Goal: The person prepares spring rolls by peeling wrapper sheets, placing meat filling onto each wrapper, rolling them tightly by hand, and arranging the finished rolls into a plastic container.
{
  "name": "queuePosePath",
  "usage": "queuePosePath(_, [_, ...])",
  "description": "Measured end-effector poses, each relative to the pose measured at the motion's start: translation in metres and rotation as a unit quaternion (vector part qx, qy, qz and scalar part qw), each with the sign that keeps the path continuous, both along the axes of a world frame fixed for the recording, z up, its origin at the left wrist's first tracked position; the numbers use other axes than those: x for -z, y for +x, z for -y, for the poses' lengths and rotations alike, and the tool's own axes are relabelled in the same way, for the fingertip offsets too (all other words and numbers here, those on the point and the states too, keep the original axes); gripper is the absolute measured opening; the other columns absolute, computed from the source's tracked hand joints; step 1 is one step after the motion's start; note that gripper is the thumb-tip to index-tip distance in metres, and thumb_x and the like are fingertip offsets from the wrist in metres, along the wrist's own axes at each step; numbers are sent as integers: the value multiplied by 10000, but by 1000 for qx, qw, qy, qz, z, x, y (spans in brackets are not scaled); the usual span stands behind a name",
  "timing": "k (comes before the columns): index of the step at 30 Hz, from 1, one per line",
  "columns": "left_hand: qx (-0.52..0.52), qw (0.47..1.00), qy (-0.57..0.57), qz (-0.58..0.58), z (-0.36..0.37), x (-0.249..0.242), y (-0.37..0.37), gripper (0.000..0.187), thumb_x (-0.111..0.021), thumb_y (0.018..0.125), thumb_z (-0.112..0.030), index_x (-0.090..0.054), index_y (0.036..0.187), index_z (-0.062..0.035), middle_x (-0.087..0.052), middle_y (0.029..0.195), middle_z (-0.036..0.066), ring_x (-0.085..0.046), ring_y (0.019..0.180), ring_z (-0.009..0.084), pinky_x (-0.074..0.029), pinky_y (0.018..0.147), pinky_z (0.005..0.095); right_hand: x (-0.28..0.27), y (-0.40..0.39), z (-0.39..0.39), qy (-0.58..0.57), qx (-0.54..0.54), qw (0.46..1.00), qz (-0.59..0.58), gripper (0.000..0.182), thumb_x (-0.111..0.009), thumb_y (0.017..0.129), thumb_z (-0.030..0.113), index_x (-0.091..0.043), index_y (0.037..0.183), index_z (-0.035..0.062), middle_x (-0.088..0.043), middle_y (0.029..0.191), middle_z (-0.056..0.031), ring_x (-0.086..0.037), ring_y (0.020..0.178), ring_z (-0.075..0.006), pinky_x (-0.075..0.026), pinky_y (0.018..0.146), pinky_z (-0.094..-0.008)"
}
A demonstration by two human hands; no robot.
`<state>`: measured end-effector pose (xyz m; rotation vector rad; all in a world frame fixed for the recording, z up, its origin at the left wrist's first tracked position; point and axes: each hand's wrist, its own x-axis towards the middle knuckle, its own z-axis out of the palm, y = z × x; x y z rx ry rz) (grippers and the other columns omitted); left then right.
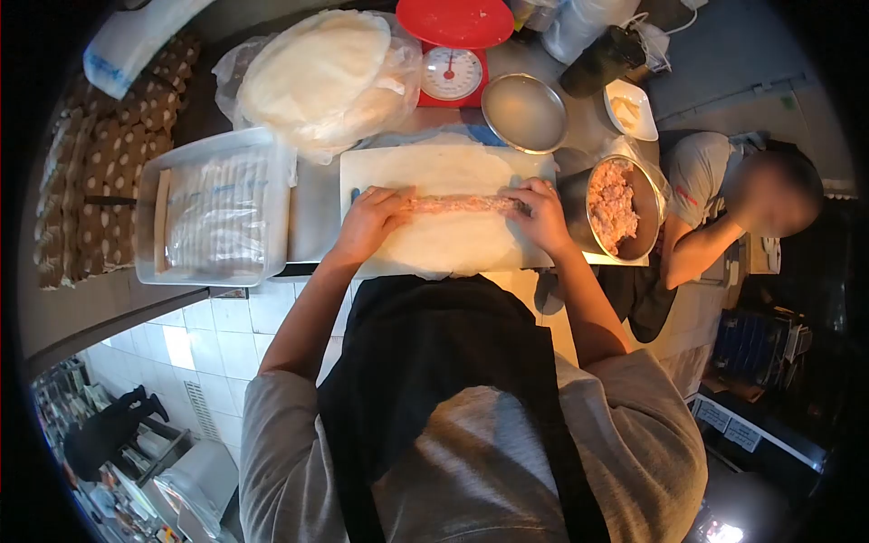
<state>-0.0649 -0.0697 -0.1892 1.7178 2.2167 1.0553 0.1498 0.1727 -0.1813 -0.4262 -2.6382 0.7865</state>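
Observation:
A long thin strip of minced meat point(460, 204) lies crosswise on a pale thin wrapper sheet point(444, 249), which is spread over a white cutting board point(362, 163). At the strip's left end is my left hand point(376, 217), its fingers curled and pressed onto the meat. My right hand point(540, 213) grips the other end in the same way, thumb and fingers together. Just right of it stands a steel pot point(644, 237) holding more minced meat point(611, 204).
Left of the board sits a plastic tub point(279, 231) of wrapped rolls. Behind are stacked round wrapper sheets point(317, 68), a red scale point(453, 77), a round metal tray point(523, 113) and a white dish point(647, 122). A co-worker point(701, 181) is close on the right. Egg trays point(118, 181) stand far left.

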Motion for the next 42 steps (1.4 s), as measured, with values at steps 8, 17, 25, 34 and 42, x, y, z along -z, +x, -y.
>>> queuePosePath(8, [-22,998,-5,55,18,0,-12,347,-726,745,-168,-684,1081,-89,-658,1045,93,-574,951,280,-452,860,368,-2,-35,1,-11,-59,997,39,182,-810,613,206,-739,771,150,-615,725,17,-531,747,-200,-407,684,-361])
queuePosePath(17, [-32,998,50,28,-16,6,11,170,-696,761,-175,-739,911,-110,-695,915,44,-611,866,232,-474,804,341,-1,-64,28,-39,-102,994,21,115,-786,647,204,-730,743,177,-615,722,45,-517,741,-179,-360,702,-349])
queuePosePath(25, [23,1000,16,2,-46,-2,30,293,-724,741,-207,-702,987,-49,-684,980,82,-618,868,260,-483,807,366,-8,-41,16,-46,-39,998,32,140,-786,635,196,-732,762,171,-624,763,40,-532,776,-190,-379,730,-349])
queuePosePath(34, [44,997,40,-43,-86,10,63,237,-665,719,-185,-667,940,-101,-658,846,33,-610,816,227,-487,774,346,-7,-13,6,-33,4,999,31,234,-813,603,185,-743,824,156,-610,815,11,-558,806,-203,-406,759,-342])
queuePosePath(42, [10,997,66,-35,-97,13,81,281,-676,747,-194,-684,1012,-100,-664,961,53,-596,885,240,-483,784,359,-6,-5,6,-15,14,1000,2,319,-803,620,149,-731,930,127,-581,837,-31,-542,839,-244,-411,764,-364])
